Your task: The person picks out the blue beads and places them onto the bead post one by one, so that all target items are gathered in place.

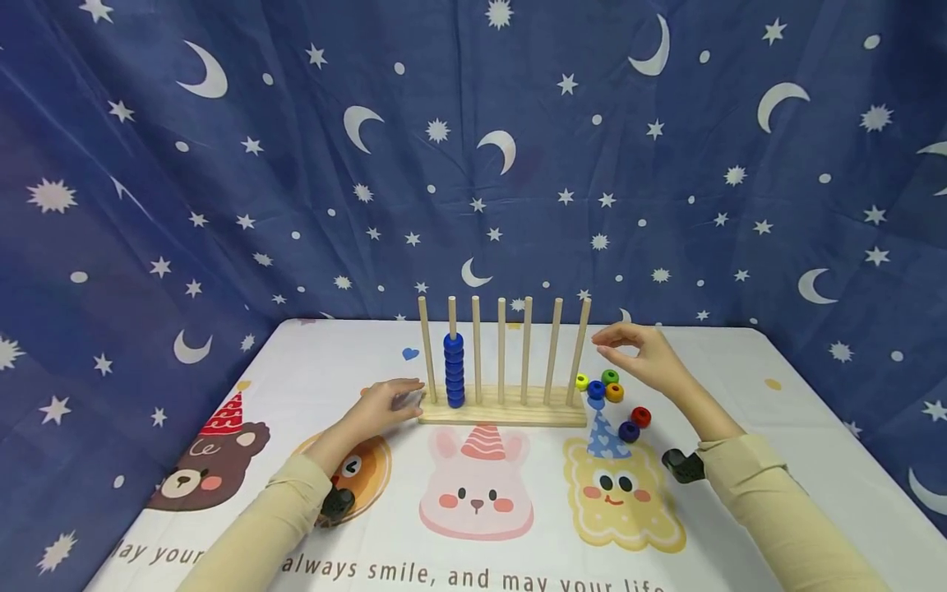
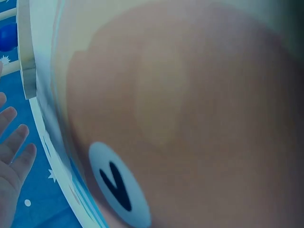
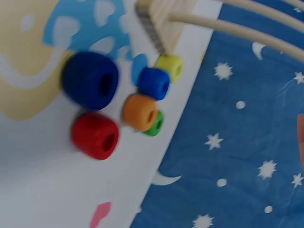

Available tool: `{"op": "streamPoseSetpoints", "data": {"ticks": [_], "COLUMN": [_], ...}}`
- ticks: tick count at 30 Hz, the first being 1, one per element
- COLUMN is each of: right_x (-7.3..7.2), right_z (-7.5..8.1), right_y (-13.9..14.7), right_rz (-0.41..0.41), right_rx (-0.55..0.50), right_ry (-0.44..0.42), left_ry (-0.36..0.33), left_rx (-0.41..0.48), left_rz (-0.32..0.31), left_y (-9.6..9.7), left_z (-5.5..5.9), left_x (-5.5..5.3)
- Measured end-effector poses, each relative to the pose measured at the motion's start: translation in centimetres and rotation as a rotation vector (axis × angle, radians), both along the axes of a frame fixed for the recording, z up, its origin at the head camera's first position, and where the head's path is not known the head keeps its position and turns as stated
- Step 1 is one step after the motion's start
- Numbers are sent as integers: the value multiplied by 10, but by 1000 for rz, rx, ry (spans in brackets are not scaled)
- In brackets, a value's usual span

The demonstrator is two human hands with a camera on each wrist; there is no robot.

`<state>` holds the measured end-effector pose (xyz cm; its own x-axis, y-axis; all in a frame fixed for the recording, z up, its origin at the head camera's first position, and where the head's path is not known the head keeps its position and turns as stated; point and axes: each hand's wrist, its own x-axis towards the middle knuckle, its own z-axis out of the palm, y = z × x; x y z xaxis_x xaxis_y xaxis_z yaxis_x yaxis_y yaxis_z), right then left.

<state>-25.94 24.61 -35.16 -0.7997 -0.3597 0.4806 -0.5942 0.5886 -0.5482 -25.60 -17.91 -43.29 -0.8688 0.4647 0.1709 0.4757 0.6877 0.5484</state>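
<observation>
A wooden peg rack with several upright pegs stands on the table. Its second peg from the left carries a stack of blue beads. My left hand is at the left end of the base, its fingertips close to the wood and its fingers loosely extended. Raised beside the rightmost peg, my right hand has bent fingers, with a gap between thumb and forefinger and nothing visible in it. Below it lie loose beads: yellow, green, orange, blue, red and dark blue.
A white tablecloth with printed cartoon animals and lettering covers the table. Behind and at the sides hangs a dark blue curtain with moons and stars. Black wrist devices show below the left and right hands.
</observation>
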Motion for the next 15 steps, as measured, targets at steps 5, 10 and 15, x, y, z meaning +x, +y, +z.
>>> {"op": "streamPoseSetpoints", "data": {"ticks": [5, 10, 15], "right_x": [-5, -7, -8], "right_z": [-10, -17, -22], "right_y": [7, 11, 14], "right_rz": [11, -11, -2], "right_rx": [21, 80, 111], "right_ry": [2, -82, -139], "left_ry": [0, 21, 32], "left_rx": [-34, -42, -81], "left_rz": [-31, -53, -62], "left_y": [4, 6, 8], "left_z": [-2, -4, -4], "left_x": [-3, -4, -4]}}
